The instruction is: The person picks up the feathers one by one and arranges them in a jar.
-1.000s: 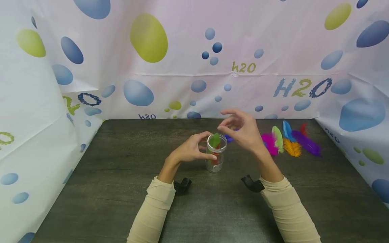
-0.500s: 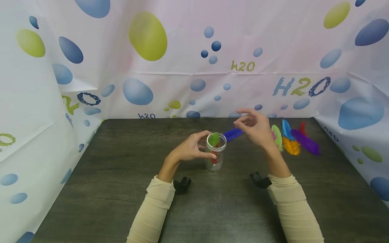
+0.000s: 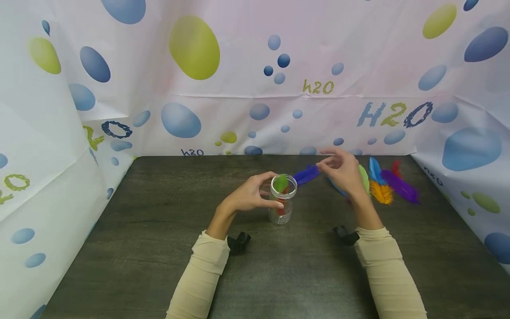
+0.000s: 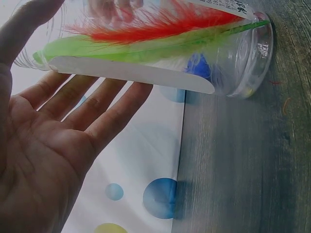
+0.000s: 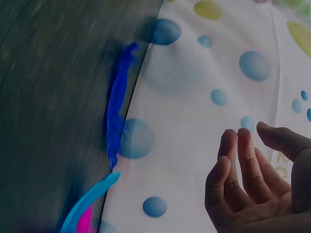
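Observation:
My left hand (image 3: 252, 192) holds an upright clear jar (image 3: 283, 216), thumb on the near side and fingers around the far side. Inside it stand a green feather (image 4: 141, 50) and a fluffy red feather (image 4: 165, 23); a white label strip (image 4: 131, 74) runs along the wall. A blue patch (image 4: 198, 66) shows through the jar; whether it is inside or behind, I cannot tell. Right of the jar, a dark blue feather (image 3: 306, 174) lies on the table. My right hand (image 3: 343, 172) hovers just right of that feather, fingers loosely bent, thumb apart, holding nothing.
Farther right on the dark table (image 3: 159, 248) lie a light green feather (image 3: 364, 178), a light blue feather (image 3: 375, 170), an orange feather (image 3: 381, 192), a purple feather (image 3: 400, 186) and a red feather (image 3: 396, 169). A patterned sheet (image 3: 239, 88) rises behind the table.
My right hand has moved right, away from the jar, uncovering the dark blue feather and covering the pink one. My left hand and the jar have stayed in place.

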Action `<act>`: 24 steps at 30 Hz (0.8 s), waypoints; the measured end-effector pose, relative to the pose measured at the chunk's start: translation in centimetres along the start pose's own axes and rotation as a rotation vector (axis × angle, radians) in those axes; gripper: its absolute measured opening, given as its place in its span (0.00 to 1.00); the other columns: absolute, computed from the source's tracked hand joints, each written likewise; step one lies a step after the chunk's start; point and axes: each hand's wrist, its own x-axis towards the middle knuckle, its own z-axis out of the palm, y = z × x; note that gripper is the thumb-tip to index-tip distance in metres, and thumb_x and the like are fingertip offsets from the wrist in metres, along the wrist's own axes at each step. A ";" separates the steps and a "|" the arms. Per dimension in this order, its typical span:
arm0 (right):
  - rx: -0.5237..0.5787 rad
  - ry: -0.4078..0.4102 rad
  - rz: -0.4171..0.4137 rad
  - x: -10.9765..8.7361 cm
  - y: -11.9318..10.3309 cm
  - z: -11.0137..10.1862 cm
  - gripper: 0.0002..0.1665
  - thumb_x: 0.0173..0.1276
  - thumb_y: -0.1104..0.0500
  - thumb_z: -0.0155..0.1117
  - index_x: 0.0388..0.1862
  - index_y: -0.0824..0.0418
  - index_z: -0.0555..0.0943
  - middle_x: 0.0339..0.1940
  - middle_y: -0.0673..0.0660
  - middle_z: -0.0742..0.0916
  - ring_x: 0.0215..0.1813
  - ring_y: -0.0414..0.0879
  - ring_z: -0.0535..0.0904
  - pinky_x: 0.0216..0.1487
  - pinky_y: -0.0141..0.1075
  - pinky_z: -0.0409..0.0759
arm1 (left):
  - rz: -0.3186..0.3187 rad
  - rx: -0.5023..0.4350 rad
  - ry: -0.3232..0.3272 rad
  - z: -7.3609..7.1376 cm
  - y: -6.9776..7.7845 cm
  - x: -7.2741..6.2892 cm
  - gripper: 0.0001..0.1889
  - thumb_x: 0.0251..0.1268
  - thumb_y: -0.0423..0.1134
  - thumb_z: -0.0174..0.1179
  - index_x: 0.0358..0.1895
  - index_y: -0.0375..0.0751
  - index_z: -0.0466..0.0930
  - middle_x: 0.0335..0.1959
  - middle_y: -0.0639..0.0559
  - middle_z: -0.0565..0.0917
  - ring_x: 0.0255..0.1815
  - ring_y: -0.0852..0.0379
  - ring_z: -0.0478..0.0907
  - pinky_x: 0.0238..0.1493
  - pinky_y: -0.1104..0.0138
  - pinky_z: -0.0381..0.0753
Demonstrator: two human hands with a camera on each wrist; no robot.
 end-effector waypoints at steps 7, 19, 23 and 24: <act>-0.068 -0.010 0.082 -0.5 0.4 -1.3 0.21 0.76 0.60 0.66 0.63 0.69 0.80 0.44 0.70 0.90 0.47 0.64 0.88 0.53 0.52 0.87 | 0.004 -0.004 0.000 -0.1 0.0 0.0 0.33 0.60 0.29 0.74 0.68 0.33 0.72 0.60 0.40 0.82 0.67 0.46 0.78 0.61 0.59 0.84; -0.082 -0.005 0.135 -0.8 1.7 -2.4 0.22 0.76 0.60 0.67 0.62 0.71 0.79 0.44 0.71 0.90 0.35 0.32 0.86 0.36 0.19 0.79 | -0.010 -0.004 0.000 0.0 0.0 -0.1 0.33 0.60 0.29 0.74 0.68 0.33 0.71 0.60 0.41 0.81 0.66 0.47 0.78 0.61 0.59 0.84; -0.139 0.020 0.147 -0.8 2.0 -2.9 0.22 0.75 0.59 0.67 0.62 0.70 0.80 0.45 0.69 0.90 0.37 0.34 0.85 0.36 0.19 0.77 | -0.008 -0.006 -0.001 0.0 0.1 0.0 0.32 0.60 0.29 0.74 0.68 0.33 0.71 0.60 0.41 0.81 0.66 0.46 0.78 0.61 0.59 0.84; -0.157 0.027 0.148 -0.8 2.1 -2.9 0.22 0.75 0.59 0.67 0.62 0.70 0.80 0.44 0.68 0.90 0.37 0.33 0.84 0.36 0.20 0.76 | -0.008 -0.007 -0.001 0.0 0.1 -0.1 0.32 0.60 0.29 0.74 0.68 0.33 0.71 0.60 0.41 0.81 0.66 0.46 0.78 0.61 0.59 0.84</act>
